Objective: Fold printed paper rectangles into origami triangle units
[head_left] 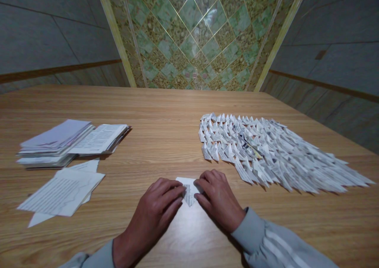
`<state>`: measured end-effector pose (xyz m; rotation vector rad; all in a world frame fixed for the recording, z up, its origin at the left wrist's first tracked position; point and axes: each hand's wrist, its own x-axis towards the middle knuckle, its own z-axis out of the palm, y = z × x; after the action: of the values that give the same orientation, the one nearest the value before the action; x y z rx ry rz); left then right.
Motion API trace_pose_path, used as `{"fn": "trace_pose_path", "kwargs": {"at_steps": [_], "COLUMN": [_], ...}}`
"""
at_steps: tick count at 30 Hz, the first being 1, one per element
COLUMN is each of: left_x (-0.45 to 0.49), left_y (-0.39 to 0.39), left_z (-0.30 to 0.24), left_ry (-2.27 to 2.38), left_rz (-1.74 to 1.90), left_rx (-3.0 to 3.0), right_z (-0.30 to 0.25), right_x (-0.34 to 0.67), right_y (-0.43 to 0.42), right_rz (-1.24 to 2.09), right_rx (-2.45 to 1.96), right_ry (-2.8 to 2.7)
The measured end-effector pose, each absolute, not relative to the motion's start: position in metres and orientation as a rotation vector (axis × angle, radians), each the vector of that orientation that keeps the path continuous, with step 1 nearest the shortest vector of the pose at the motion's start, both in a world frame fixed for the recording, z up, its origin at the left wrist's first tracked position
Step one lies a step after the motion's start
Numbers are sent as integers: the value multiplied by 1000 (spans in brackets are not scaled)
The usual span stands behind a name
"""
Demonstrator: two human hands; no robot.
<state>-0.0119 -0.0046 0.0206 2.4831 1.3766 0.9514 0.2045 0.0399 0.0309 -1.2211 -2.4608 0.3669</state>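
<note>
Fingertips hide the side edges of the folded paper, its point toward 6 o'clock, its print too small to read. From it, the left hand at 8 and right hand at 3 pinch it, fingers bunched. Peaked folds at 2 overlap past counting. Flat stacks lie at 10, loose sheets at 9, on the wood-grained table.

Grey panels flank green-and-brown diamond tiles beyond a wood-grain table.

Hands on paper, folded pieces, stacked sheets
</note>
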Motion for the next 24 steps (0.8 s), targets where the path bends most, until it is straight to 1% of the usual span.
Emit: {"fn": "trace_pose_path", "kwargs": {"at_steps": [6, 17, 24], "left_x": [-18, -8, -5], "left_y": [12, 27, 25], "left_z": [12, 13, 19], "left_ry": [1560, 1452, 1452], "left_rz": [951, 751, 670], "left_rx": [2477, 2350, 2335], "right_z": [31, 32, 32], "right_x": [205, 206, 208], "right_y": [40, 41, 41], "right_rz": [377, 403, 500], "right_rx": [-1232, -1373, -1441], "right_ry": [-2472, -2371, -2310]}}
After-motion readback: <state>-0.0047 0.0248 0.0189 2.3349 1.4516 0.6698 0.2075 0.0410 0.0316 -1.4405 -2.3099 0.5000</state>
